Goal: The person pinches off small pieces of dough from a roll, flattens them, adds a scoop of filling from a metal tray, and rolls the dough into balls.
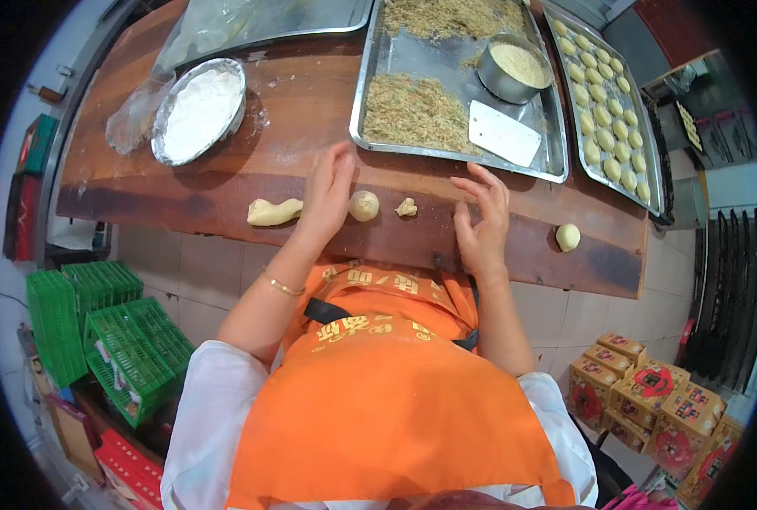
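Note:
My left hand (328,194) is over the wooden table near its front edge, fingers stretched out and holding nothing. It partly covers the right end of a pale dough roll (269,212). Just right of that hand sits a round dough ball (364,206); whether they touch I cannot tell. A small ragged dough scrap (406,207) lies between my two hands. My right hand (485,214) is open, its fingers apart and slightly curved, with nothing in it. Farther right, a smooth dough ball (568,237) rests close to the table's edge.
A bowl of white flour (200,110) stands at the left beside plastic film. Ahead, a metal tray (459,155) holds crumbly filling, a round tin (514,72) and a white scraper (504,134). At right, another tray (593,174) bears rows of shaped dough pieces. Green crates (136,348) and boxes (650,391) are below.

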Demonstrator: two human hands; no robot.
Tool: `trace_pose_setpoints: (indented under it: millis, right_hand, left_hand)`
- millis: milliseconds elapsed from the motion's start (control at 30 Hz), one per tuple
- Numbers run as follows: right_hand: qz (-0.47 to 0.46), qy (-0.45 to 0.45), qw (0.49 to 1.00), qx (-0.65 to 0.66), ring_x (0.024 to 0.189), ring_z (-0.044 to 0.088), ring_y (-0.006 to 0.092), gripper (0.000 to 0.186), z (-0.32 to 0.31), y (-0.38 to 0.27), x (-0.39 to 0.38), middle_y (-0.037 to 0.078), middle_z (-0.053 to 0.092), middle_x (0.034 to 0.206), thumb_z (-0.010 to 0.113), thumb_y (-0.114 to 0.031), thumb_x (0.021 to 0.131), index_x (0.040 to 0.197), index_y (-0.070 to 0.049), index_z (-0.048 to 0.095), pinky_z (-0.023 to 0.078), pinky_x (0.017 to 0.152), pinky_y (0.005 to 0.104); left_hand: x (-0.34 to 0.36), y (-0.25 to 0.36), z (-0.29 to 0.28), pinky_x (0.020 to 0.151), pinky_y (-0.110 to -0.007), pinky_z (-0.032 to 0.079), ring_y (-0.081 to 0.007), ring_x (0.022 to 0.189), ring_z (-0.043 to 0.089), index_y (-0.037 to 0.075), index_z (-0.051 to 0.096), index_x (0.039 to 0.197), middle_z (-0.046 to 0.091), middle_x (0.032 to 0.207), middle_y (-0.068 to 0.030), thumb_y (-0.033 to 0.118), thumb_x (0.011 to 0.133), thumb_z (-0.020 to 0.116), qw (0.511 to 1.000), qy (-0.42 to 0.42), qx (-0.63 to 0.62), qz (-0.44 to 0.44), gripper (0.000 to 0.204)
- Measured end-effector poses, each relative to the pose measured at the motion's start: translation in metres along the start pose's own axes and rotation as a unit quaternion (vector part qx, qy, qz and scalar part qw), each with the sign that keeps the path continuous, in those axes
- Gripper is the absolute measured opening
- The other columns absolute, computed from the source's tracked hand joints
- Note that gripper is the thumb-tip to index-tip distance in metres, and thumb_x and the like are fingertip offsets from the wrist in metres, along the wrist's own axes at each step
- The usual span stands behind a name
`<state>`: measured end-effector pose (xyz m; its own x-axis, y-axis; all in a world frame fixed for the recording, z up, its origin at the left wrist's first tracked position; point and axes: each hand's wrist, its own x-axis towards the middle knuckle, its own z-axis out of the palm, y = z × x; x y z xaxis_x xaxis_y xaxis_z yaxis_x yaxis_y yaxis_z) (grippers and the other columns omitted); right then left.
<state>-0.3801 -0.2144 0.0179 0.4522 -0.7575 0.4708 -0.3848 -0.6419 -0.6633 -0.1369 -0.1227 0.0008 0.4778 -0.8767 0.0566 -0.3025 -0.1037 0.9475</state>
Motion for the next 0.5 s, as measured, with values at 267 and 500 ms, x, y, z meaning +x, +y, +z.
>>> trace_pose_setpoints:
  millis: [267,500]
  right_hand:
    - [0.011,0.024,0.999,0.035,0.121,0.055,0.0327,0.023,-0.008,0.008,-0.018,0.01,0.063,0.127,0.062,0.004,0.08,0.098,-0.007,0.071,0.044,0.103,0.0429]
    - [0.055,0.004,0.996,0.072,0.107,0.062,0.0301,0.021,-0.003,0.017,-0.031,0.011,0.067,0.114,0.062,0.006,0.081,0.094,-0.006,0.072,0.051,0.089,0.0394]
  left_hand:
    - [0.026,0.0,0.044,0.121,-0.058,0.006,-0.0374,0.155,0.003,0.003,0.009,0.16,0.004,0.166,-0.0224,0.043,0.105,0.042,0.895,0.021,0.432,0.105,0.076]
    - [0.025,-0.013,0.035,0.121,-0.05,0.016,-0.0366,0.152,0.014,0.004,0.026,0.155,0.015,0.162,-0.0237,0.035,0.104,0.043,0.959,0.056,0.267,0.077,0.062]
